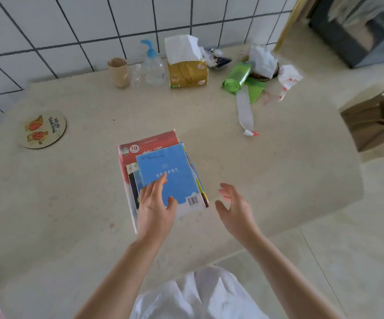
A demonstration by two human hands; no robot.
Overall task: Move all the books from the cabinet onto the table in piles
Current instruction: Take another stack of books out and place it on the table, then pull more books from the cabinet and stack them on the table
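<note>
Pile of books (pixel 161 173) at centre frame on the table (pixel 278 180), blue book (pixel 168 178) uppermost and lying askew over a larger red one (pixel 149 143). Could well slide or splay apart if nudged sideways, given the uneven edges and smaller book overhanging. Left hand (pixel 155 208) resting flat on the blue cover, fingers straight, gripping nothing; right hand (pixel 234 208) just right of the pile, spread loose and empty.
</note>
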